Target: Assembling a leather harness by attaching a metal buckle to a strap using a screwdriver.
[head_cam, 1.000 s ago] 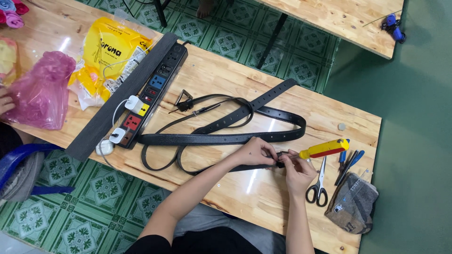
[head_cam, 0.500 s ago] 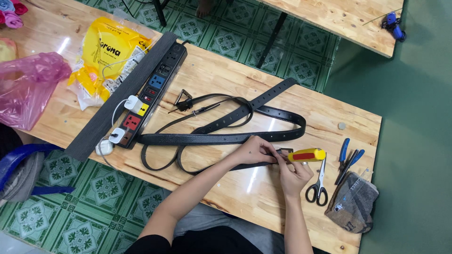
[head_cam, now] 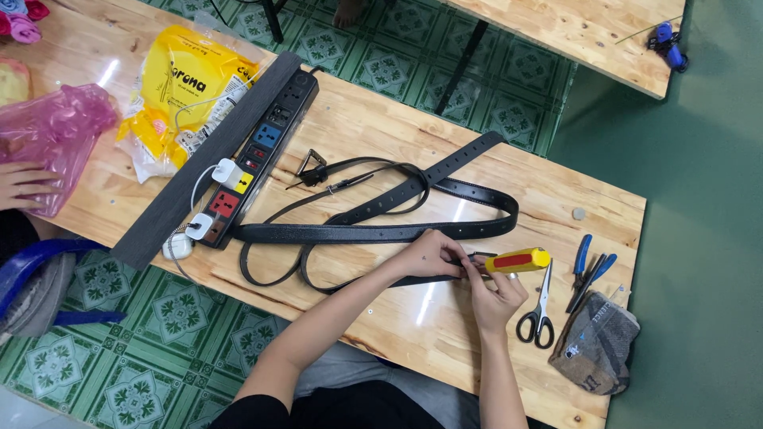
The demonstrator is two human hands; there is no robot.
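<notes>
A long black leather belt point(head_cam: 373, 233) lies looped across the wooden table point(head_cam: 413, 135). My left hand point(head_cam: 433, 256) pinches the belt's thin end near its small metal clasp. My right hand point(head_cam: 494, 295) grips a screwdriver with a yellow and red handle point(head_cam: 518, 260), its tip set against the clasp between my hands. A second narrow black strap with a buckle point(head_cam: 312, 168) lies coiled behind the belt.
Scissors point(head_cam: 538, 316), blue-handled pliers point(head_cam: 586, 270) and a grey cloth bundle point(head_cam: 596, 345) lie at the right. A black power strip with plugs point(head_cam: 254, 163), a grey board point(head_cam: 208, 159), a yellow bag point(head_cam: 187, 99) and a pink bag point(head_cam: 56, 135) held by another person's hand point(head_cam: 28, 184) sit left.
The screwdriver has swung down from tilted to nearly level, its tip closer to the clasp. The pink bag at left was lifted and shifted by the other person.
</notes>
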